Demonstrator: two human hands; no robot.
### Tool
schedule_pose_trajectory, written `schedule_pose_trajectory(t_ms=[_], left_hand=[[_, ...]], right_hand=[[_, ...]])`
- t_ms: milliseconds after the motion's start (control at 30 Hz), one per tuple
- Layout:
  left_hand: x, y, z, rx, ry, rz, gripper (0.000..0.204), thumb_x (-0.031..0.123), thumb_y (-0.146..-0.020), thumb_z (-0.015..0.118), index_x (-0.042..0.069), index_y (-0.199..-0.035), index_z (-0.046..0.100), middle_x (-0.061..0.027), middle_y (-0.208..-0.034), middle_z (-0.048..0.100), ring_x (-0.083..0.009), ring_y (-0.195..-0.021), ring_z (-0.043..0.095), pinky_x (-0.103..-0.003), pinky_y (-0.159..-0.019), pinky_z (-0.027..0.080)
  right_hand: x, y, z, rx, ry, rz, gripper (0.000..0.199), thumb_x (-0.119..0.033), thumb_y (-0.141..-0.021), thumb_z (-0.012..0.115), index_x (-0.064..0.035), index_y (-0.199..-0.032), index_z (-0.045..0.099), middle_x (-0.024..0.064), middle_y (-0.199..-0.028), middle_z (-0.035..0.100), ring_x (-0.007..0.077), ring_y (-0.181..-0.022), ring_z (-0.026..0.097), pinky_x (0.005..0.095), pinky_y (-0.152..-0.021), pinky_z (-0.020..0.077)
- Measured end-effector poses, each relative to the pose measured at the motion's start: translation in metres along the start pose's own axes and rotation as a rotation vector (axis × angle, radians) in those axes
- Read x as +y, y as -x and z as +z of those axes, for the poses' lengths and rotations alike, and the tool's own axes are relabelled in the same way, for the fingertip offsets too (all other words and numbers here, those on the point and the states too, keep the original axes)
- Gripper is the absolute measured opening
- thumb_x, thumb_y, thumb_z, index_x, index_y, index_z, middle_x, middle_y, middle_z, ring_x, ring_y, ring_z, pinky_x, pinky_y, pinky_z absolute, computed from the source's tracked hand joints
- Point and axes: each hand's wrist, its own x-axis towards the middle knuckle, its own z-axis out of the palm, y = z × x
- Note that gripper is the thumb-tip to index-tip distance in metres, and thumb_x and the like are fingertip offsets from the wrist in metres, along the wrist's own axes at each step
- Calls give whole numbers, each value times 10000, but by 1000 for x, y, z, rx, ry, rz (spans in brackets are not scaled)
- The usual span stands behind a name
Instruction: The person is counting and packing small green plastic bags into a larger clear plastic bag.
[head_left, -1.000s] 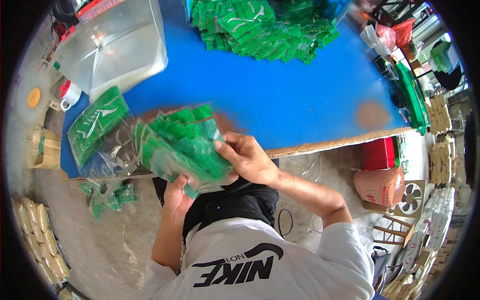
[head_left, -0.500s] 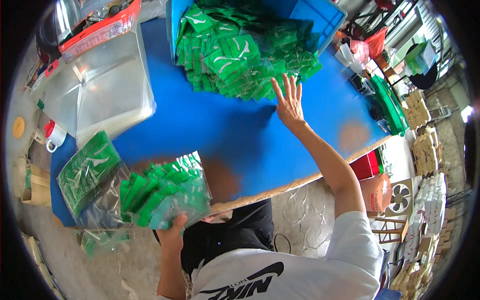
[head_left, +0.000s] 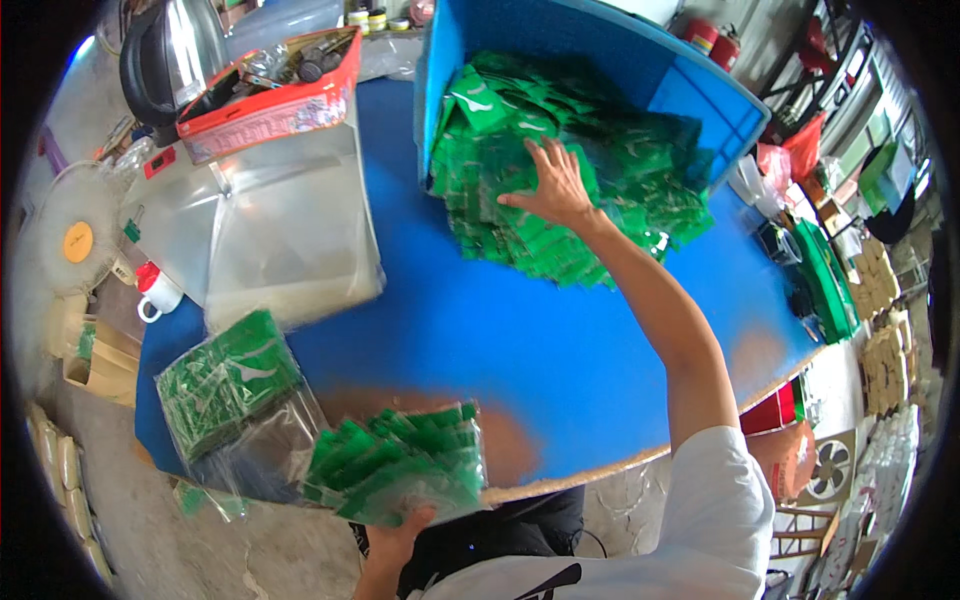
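At the table's near edge, my left hand (head_left: 403, 540) grips a clear plastic bag (head_left: 400, 462) with several green packets fanned inside it. The thumb shows on top; the other fingers are hidden under the bag. Farther out, my right hand (head_left: 558, 188) is spread over a large heap of green packets (head_left: 525, 245), palm down, holding nothing. I cannot tell whether its fingertips touch them. The heap spills from a blue bin (head_left: 690, 95) onto the blue tabletop (head_left: 600, 385). Left of my left hand lies another filled clear bag (head_left: 235, 380).
A stack of clear plastic sheets or bags (head_left: 295, 235) lies at the left. Beyond it are a red box of small items (head_left: 275, 110) and a kettle (head_left: 175, 60). A red-and-white mug (head_left: 158, 292) stands at the left edge. Green items (head_left: 825, 275) lie far right.
My right hand has moved leftward and farther over the heap from its near edge. The view has shifted, showing more of the far side. My left hand still holds the bag.
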Motion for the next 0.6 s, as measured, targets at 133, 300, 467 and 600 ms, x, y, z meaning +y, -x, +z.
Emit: schedule_pose_trajectory(t_ms=[133, 300, 467, 600], left_hand=[[1, 11, -7, 31, -2, 36, 611, 85, -788, 827, -15, -1297, 505, -112, -1223, 584, -233, -1152, 548, -397, -1006, 436], [21, 13, 2, 51, -141, -158, 608, 102, -790, 830, -22, -1288, 505, -126, -1212, 592, -232, -1112, 571, -381, -968, 460], [26, 11, 1, 76, -203, -174, 549, 48, -709, 829, -16, -1194, 579, -114, -1088, 657, -202, -964, 629, -351, -829, 531], [7, 16, -12, 146, -206, -248, 564, 87, -717, 828, -18, -1207, 569, -102, -1064, 658, -201, -955, 628, -358, -832, 530]], right_hand=[[-105, -22, 2, -67, 153, 86, 1419, -775, -559, 756, -56, -1570, 66, 292, -1586, 122, 522, -1452, 116, 732, -1110, 156], [-104, -24, 40, 28, 272, 0, 1243, -485, -645, 856, -96, -1568, 118, 265, -1579, 159, 509, -1441, 164, 715, -1108, 197], [-87, -47, 56, 98, 219, 105, 1212, -489, -652, 851, -78, -1553, 153, 265, -1548, 217, 503, -1417, 217, 712, -1095, 217], [-91, -58, 66, 14, 216, 150, 1201, -421, -616, 873, -73, -1537, 185, 258, -1525, 253, 520, -1397, 240, 726, -1076, 238]])
